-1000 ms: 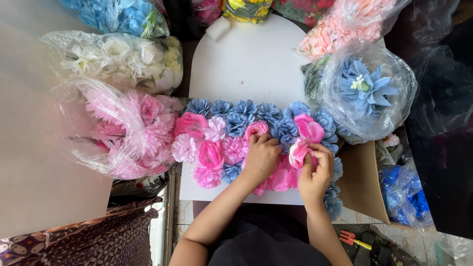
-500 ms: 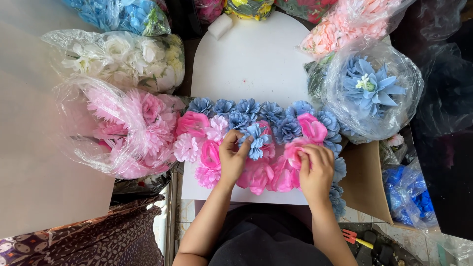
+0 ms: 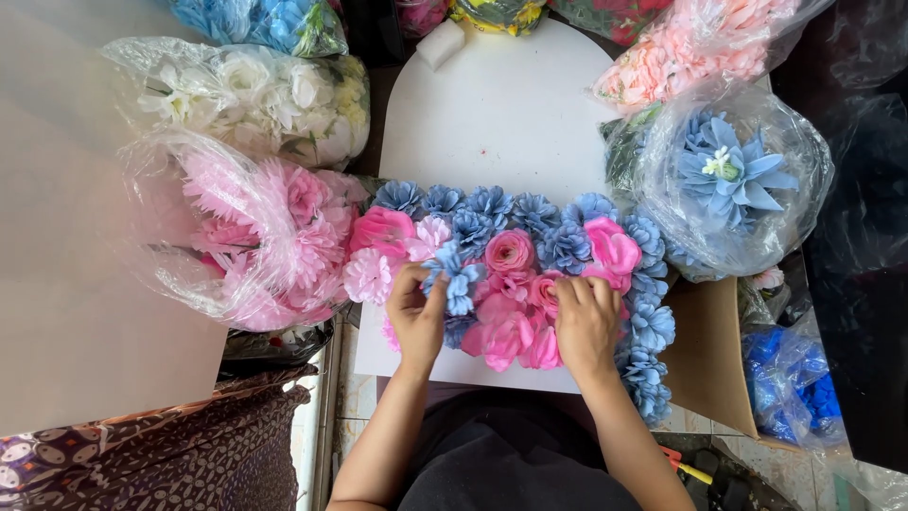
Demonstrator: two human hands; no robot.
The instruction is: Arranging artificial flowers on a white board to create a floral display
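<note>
A white arch-shaped foam board [image 3: 492, 104] lies in front of me, its near half covered with blue and pink artificial flowers. My left hand [image 3: 416, 312] holds a spiky light-blue flower [image 3: 456, 276] between thumb and fingers, pressed among the pink blooms at the left centre. My right hand [image 3: 586, 322] rests flat, fingers together, on pink flowers [image 3: 515, 331] near the board's front edge. A pink rose [image 3: 511, 251] sits between the two hands.
Clear bags of flowers ring the board: pink [image 3: 255, 237] and white [image 3: 255, 90] at left, large blue [image 3: 728, 180] and peach [image 3: 690, 52] at right. A brown cardboard piece [image 3: 709, 360] lies at right. Orange-handled scissors [image 3: 686, 466] lie on the floor.
My left hand moved left across the arrangement, carrying a light-blue flower and setting it lower among the pink ones. My right hand let go of a pink flower and flattened onto the blooms.
</note>
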